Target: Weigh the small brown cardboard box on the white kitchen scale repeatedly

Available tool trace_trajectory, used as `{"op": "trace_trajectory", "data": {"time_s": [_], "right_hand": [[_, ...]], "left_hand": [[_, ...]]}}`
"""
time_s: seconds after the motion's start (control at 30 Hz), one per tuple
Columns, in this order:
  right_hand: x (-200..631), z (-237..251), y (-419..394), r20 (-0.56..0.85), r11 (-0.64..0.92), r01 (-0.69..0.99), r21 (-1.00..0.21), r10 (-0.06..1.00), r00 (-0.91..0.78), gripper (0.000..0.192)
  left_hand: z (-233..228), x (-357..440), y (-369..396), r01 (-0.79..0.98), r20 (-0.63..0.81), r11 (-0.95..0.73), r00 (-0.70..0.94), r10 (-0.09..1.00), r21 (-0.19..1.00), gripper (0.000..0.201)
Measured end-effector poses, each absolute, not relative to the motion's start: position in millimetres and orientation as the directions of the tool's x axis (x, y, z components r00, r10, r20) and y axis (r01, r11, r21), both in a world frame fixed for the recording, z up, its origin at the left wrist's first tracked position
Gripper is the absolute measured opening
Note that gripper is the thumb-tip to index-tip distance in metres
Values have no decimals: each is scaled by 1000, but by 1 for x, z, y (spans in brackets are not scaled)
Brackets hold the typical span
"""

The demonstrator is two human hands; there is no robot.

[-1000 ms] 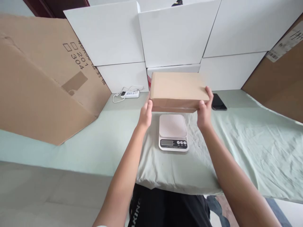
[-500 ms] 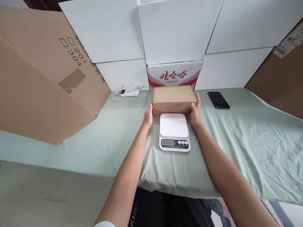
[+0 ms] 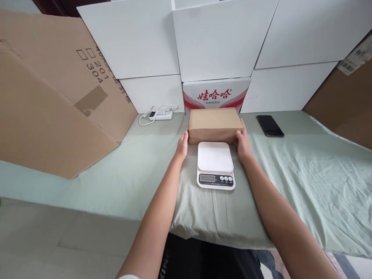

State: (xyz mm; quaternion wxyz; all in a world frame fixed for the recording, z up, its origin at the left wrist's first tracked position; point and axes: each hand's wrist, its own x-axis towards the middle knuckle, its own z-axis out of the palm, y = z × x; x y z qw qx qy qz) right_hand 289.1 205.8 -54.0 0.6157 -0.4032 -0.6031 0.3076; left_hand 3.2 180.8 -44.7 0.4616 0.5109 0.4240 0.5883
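The left hand (image 3: 183,145) and right hand (image 3: 242,142) pressed flat against the two ends of a plain brown rectangular cardboard box (image 3: 215,125), which lay on the pale green cloth (image 3: 290,170). Between the wrists sat a white digital kitchen scale (image 3: 215,164). The fingertips were hidden behind the box's ends.

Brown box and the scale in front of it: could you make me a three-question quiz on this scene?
1. True or false: the brown box sits on the scale.
2. What lies right of the box: A a phone, B a mug, C scissors?
3. Which hands touch the box?

Key: 1 false, it rests on the green sheet behind the scale. 2 A, the phone. 3 both, left hand and right hand, one per end.
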Motion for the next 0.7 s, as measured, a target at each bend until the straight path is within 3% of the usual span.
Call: {"op": "trace_trajectory", "data": {"time_s": [0.17,0.27,0.4,0.6,0.7], "right_hand": [[282,-32,196,444,432,134,-892,893,76,117],[283,-13,185,493,482,159,-862,869,37,111],[292,8,150,546,535,193,-823,837,8,106],[303,-18,86,537,520,259,-814,843,-6,114],[301,-34,76,525,510,247,-824,851,-3,116]], "left_hand": [[-38,7,182,-77,227,-231,-51,972,970,93],[-23,9,177,-38,278,-281,-67,958,959,100],[5,8,140,28,413,-412,-33,910,911,93],[8,-7,65,188,406,-422,116,906,887,96],[-4,-10,50,188,397,-410,105,912,893,93]]}}
